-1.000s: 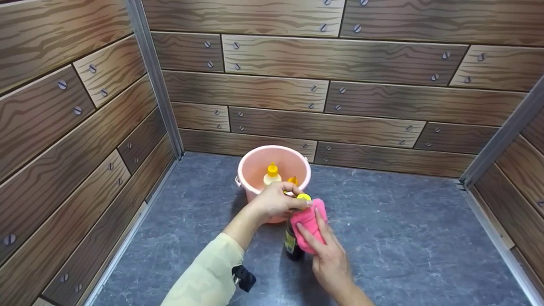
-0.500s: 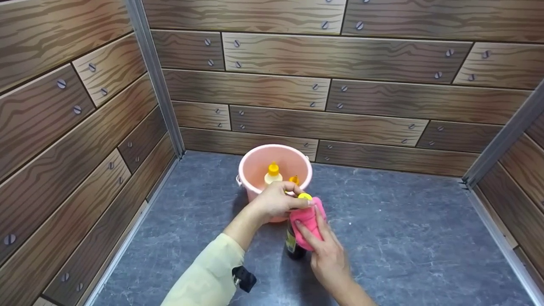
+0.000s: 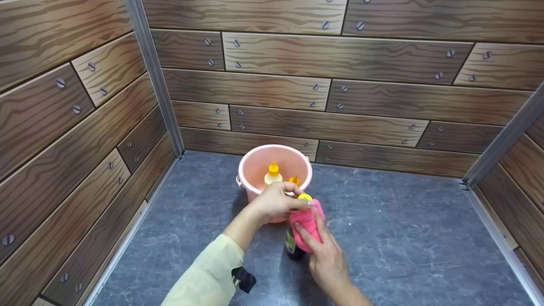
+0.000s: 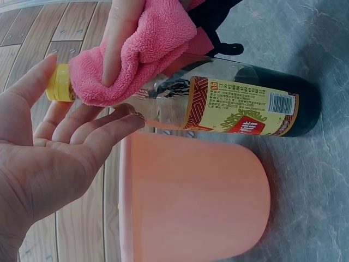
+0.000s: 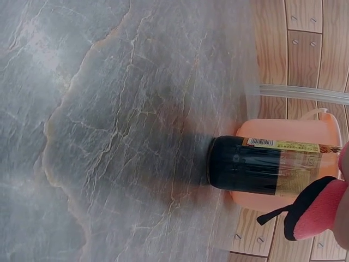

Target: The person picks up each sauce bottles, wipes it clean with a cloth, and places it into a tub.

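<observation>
A glass bottle of dark liquid (image 4: 245, 103) with a yellow-green label stands upright on the grey surface, in front of the pink bucket. My left hand (image 3: 278, 202) pinches its yellow cap (image 4: 60, 83), thumb on one side and fingers on the other. With my right hand (image 3: 327, 259) I hold a pink fluffy cloth (image 3: 307, 229) against the bottle's neck and upper side. The cloth has a black edge and loop, which show in the right wrist view. Only a fingertip area of the right hand appears in the left wrist view.
The pink bucket (image 3: 246, 170) stands just behind the bottle and holds a yellow-capped squeeze bottle (image 3: 273, 173) and a second orange-yellow nozzle (image 3: 294, 180). Wood-patterned walls (image 3: 272, 93) enclose the grey marbled surface (image 3: 408, 238) at the back and both sides.
The right hand and cloth shift slightly up and then down along the bottle. The left hand stays on the cap, and the bottle keeps its place.
</observation>
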A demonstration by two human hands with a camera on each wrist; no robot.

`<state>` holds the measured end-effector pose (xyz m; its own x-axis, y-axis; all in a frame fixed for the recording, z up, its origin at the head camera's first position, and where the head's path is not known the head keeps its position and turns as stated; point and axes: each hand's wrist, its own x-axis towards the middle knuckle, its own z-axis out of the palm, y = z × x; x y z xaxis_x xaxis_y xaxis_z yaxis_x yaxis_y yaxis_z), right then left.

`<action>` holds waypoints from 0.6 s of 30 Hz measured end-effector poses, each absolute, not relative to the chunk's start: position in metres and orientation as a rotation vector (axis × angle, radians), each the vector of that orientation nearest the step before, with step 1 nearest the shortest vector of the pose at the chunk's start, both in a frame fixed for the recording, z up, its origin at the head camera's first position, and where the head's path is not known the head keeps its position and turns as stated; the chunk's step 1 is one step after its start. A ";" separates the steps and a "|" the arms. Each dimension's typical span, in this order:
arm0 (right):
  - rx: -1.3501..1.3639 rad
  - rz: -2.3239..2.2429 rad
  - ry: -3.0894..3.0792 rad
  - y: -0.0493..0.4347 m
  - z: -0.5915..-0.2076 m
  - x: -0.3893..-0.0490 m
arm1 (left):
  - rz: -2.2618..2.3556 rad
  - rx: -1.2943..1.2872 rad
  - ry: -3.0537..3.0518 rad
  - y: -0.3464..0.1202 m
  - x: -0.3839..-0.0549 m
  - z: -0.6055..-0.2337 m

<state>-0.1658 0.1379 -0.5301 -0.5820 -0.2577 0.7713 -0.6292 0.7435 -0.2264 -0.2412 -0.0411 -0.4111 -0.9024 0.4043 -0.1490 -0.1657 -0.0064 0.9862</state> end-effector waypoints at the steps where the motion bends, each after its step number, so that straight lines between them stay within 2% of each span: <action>1: 0.664 0.631 -2.186 0.138 -0.530 -0.166 | 1.968 0.248 1.881 -0.041 -0.241 -0.411; 18: 0.682 0.624 -2.154 0.138 -0.546 -0.162 | 1.983 0.270 1.842 -0.040 -0.242 -0.412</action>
<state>-0.1625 0.1382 -0.5464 -0.5546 -0.2639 0.7892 -0.6448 0.7358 -0.2071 -0.2417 -0.0397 -0.4118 -0.8938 0.4266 -0.1385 -0.1696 -0.0355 0.9849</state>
